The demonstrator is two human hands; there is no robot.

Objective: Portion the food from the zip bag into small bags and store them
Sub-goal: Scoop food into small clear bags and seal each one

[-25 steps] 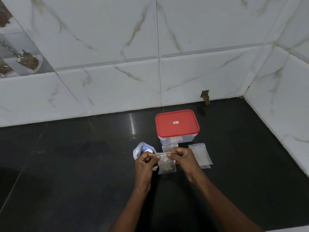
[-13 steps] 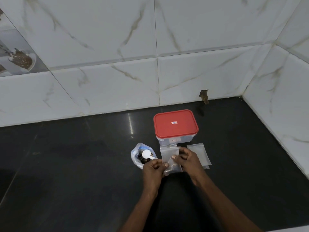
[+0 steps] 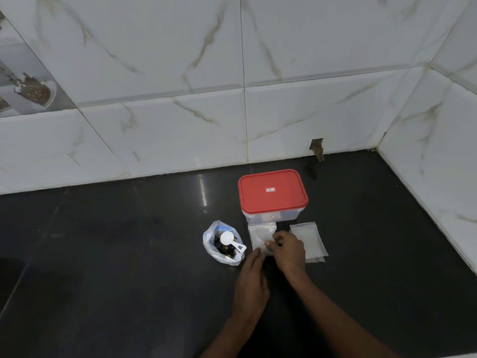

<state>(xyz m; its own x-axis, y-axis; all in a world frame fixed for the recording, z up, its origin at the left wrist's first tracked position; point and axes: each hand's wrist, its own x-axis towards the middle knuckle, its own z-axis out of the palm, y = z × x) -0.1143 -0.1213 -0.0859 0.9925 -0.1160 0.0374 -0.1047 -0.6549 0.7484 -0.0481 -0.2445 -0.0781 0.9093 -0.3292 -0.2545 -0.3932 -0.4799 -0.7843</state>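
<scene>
On a dark counter, a person's left hand reaches with fairly straight fingers to the near corner of a small bag, which the right hand pinches against the surface; just left stands the open zip bag holding a white scoop, just right lie spare bags, and behind sits a red-lidded box near the tiled wall
</scene>
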